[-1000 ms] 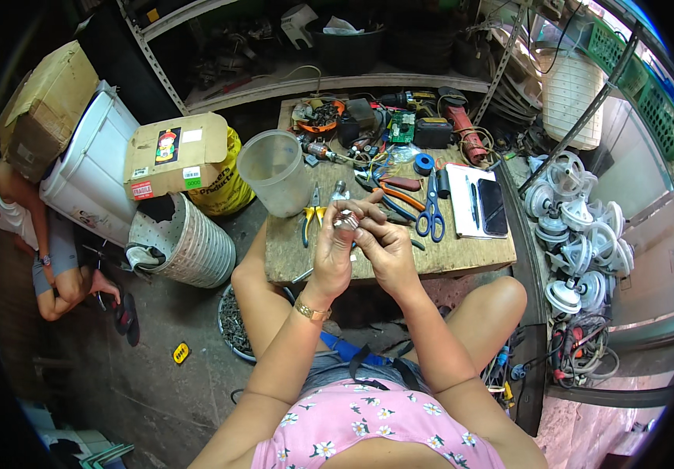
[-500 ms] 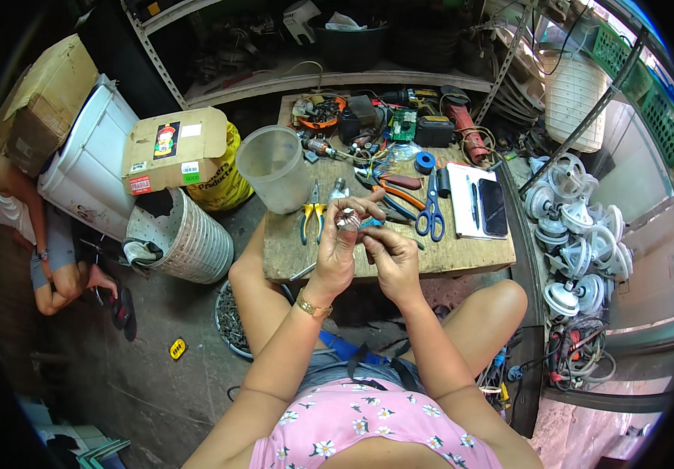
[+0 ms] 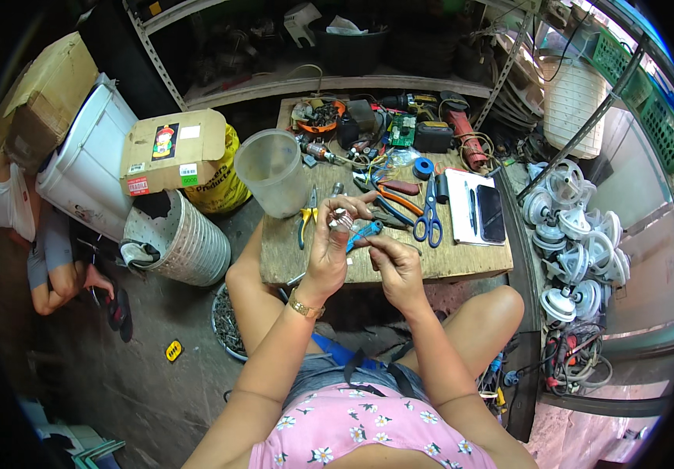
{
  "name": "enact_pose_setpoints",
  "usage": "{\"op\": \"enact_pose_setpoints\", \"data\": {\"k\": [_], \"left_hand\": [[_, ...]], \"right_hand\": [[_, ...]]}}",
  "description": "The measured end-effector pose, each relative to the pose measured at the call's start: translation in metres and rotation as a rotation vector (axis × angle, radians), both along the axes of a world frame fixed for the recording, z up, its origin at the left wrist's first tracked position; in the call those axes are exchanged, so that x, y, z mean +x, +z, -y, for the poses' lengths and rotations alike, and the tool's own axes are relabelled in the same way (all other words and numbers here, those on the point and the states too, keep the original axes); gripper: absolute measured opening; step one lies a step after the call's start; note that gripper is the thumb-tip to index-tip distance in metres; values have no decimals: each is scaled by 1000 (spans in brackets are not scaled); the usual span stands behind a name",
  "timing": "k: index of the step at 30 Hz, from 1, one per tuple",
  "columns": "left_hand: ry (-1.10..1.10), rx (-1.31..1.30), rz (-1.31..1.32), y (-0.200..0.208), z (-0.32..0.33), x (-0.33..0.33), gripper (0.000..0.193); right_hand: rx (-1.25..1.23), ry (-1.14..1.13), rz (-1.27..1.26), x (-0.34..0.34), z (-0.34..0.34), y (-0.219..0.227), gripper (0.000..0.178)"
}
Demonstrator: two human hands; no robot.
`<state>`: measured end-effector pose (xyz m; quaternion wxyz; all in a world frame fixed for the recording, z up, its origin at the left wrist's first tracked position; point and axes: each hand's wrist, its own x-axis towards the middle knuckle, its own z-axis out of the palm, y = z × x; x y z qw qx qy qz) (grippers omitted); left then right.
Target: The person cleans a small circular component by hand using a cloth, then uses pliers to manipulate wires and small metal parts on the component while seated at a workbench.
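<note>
My left hand [image 3: 329, 254] is raised over the near edge of the wooden table, its fingers closed round a small, shiny white-and-reddish part [image 3: 342, 220] whose kind I cannot make out. Just to its right, my right hand [image 3: 396, 270] has thumb and forefinger pinched together; anything between them is too small to name. Beyond the hands lie a light-blue-handled tool [image 3: 364, 233], scissors with blue handles [image 3: 428, 227] and orange-handled pliers [image 3: 401, 202]. Yellow-and-blue pliers [image 3: 306, 223] rest left of my left hand, partly hidden by it.
The wooden table [image 3: 462, 260] carries a translucent tub [image 3: 272, 180], a roll of blue tape [image 3: 423, 167], a phone [image 3: 491, 213] on a white pad, and a red power tool [image 3: 468, 137]. A white basket [image 3: 196, 242] stands left. White plastic parts [image 3: 575, 227] are heaped right.
My right hand has drawn slightly right and down, away from my left hand. The light-blue-handled tool shows more between them. My left hand keeps its hold on the small part.
</note>
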<state>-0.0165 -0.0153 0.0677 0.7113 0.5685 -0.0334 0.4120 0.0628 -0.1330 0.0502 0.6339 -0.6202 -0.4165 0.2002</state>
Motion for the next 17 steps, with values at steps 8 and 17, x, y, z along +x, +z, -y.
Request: {"op": "enact_pose_setpoints", "data": {"k": [8, 17], "left_hand": [[-104, -10, 38, -13, 3, 1, 44], [441, 757, -556, -17, -13, -14, 35]], "right_hand": [[229, -60, -35, -15, -24, -10, 16], [-42, -255, 505, 10, -3, 33, 28]]}}
